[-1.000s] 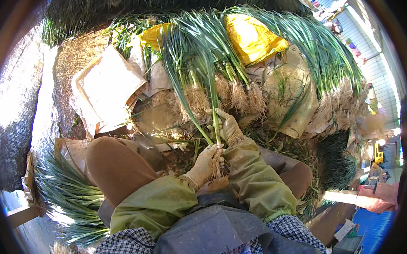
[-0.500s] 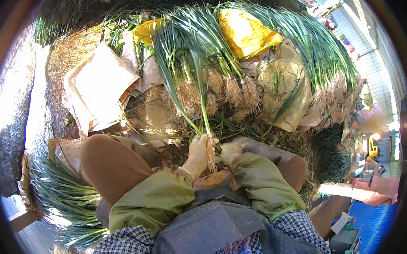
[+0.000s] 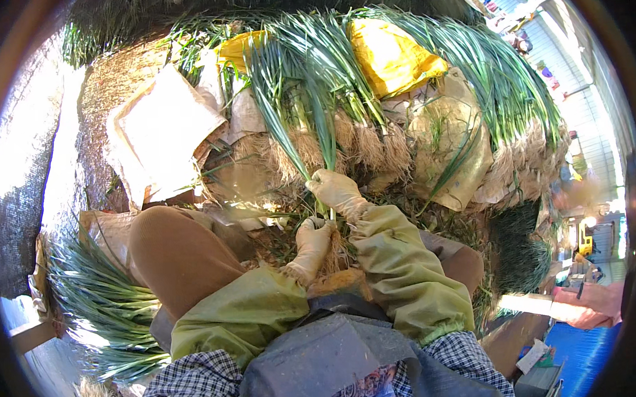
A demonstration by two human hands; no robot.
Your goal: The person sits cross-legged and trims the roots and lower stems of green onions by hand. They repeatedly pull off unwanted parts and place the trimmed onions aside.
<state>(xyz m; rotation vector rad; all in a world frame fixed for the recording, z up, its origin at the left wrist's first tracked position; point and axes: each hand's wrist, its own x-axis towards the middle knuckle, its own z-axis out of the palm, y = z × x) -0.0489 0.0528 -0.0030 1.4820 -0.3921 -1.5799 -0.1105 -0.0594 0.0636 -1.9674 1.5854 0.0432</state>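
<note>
Between my knees I hold a couple of green onions with long green leaves pointing away from me and stringy roots toward me. My gloved left hand is closed around the stems just above the roots. Farther up, my gloved right hand is closed on the same stalks where the leaves begin. The roots hang beside my left hand. Just beyond my hands lies a row of green onions, its pale roots facing me.
A yellow sack lies over the far pile, and a whitish sack is at left. More green onions lie by my left knee. A large bundle with roots stands at far right. Loose leaves litter the ground.
My right hand has moved up and inward from beside the roots and now grips the stalks above my left hand. The left hand has lowered slightly and stays on the stems.
</note>
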